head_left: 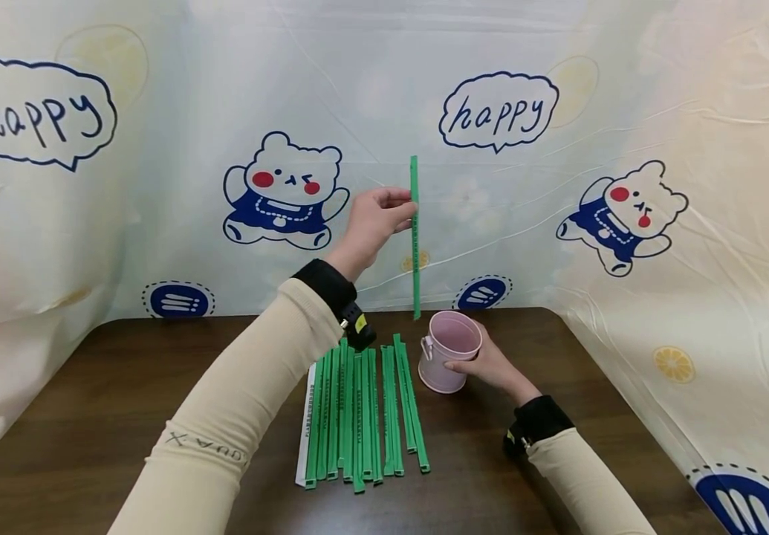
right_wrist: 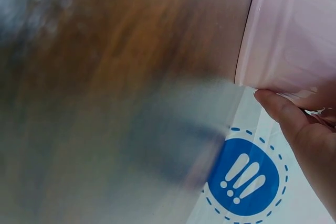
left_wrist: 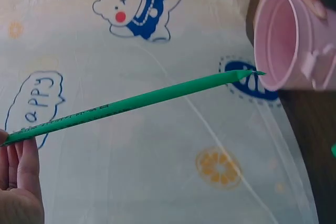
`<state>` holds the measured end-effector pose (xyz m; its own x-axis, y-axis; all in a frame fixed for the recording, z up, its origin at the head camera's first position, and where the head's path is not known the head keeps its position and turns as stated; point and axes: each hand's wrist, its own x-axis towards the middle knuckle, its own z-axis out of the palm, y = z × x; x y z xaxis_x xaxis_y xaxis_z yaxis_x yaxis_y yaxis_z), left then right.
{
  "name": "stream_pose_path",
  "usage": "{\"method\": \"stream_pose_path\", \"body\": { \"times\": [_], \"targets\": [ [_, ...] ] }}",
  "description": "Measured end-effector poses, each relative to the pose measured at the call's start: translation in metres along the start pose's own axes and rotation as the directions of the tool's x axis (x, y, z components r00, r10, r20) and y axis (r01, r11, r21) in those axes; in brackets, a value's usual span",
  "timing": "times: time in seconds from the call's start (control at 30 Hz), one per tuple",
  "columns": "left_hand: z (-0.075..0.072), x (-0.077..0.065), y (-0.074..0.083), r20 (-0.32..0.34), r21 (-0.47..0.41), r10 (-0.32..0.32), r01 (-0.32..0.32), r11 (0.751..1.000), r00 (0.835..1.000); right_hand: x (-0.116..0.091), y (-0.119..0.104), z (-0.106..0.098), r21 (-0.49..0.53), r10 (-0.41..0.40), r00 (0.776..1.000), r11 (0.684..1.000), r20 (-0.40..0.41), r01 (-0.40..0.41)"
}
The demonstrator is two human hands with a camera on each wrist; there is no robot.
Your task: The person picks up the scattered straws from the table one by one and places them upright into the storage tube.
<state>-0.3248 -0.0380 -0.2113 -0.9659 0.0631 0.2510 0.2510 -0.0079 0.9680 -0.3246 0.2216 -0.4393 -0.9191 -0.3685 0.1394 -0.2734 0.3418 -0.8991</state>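
Note:
Raised above the table, my left hand (head_left: 377,219) pinches a long, thin green stick (head_left: 415,253) with dark print along its side. It hangs nearly upright, its lower end just left of the rim of a small pink bucket (head_left: 439,371). In the left wrist view the stick (left_wrist: 157,95) narrows to a tip that points toward the mouth of the bucket (left_wrist: 312,30). My right hand (head_left: 491,368) grips the bucket from the right side. Fingers of the right hand (right_wrist: 302,129) lie against the bucket wall (right_wrist: 299,35) in the right wrist view.
Several similar green sticks (head_left: 357,416) lie side by side on the brown table (head_left: 491,461), left of the bucket. A white strip (head_left: 304,438) runs along their left edge. Behind the table hangs a pale printed curtain (head_left: 384,74) with cartoon bears.

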Motion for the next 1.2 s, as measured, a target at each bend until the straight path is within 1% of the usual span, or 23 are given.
{"method": "stream_pose_path", "body": {
  "times": [0.1,0.23,0.33,0.43,0.63,0.7,0.77,0.9,1.0,1.1,1.2],
  "targets": [
    [0.013,0.0,-0.003,0.009,-0.043,0.017,-0.017,0.999,1.0,0.0,0.0,-0.001,-0.013,-0.005,1.0,1.0,0.004,0.005],
    [0.028,0.0,-0.009,0.02,-0.068,0.034,-0.033,0.997,0.999,0.0,-0.001,-0.002,-0.018,0.002,1.0,1.0,0.007,-0.002],
    [0.037,-0.001,-0.018,0.038,-0.094,0.03,-0.027,0.995,0.999,-0.001,-0.001,-0.001,-0.021,0.022,1.0,1.0,0.007,-0.022],
    [0.044,-0.001,-0.03,0.059,-0.115,0.016,-0.009,0.993,0.998,0.0,0.0,0.0,-0.009,0.018,1.0,1.0,0.018,-0.018],
    [0.053,-0.006,-0.054,0.092,-0.097,-0.015,0.024,0.995,0.996,0.001,0.002,0.002,-0.001,-0.05,0.998,0.999,0.046,0.05],
    [0.054,-0.007,-0.061,0.101,-0.084,-0.018,0.026,0.996,0.995,0.001,0.003,0.001,0.0,-0.049,0.998,0.999,0.044,0.049],
    [0.055,-0.008,-0.067,0.106,-0.077,-0.025,0.033,0.996,0.994,0.002,0.002,0.001,0.007,-0.03,0.999,1.0,0.043,0.03],
    [0.058,-0.009,-0.079,0.105,-0.085,-0.035,0.044,0.995,0.994,0.003,0.001,-0.001,0.013,-0.014,0.999,1.0,0.041,0.014],
    [0.062,-0.013,-0.09,0.104,-0.083,-0.04,0.049,0.995,0.994,0.004,0.001,-0.002,0.02,-0.046,0.998,0.999,0.044,0.045],
    [0.068,-0.018,-0.102,0.095,-0.061,-0.041,0.047,0.997,0.995,0.004,0.003,-0.003,0.023,-0.078,0.996,0.997,0.042,0.077],
    [0.073,-0.022,-0.113,0.083,-0.042,-0.033,0.037,0.998,0.996,0.003,0.004,-0.004,0.024,-0.086,0.995,0.996,0.04,0.085]
  ]
}}
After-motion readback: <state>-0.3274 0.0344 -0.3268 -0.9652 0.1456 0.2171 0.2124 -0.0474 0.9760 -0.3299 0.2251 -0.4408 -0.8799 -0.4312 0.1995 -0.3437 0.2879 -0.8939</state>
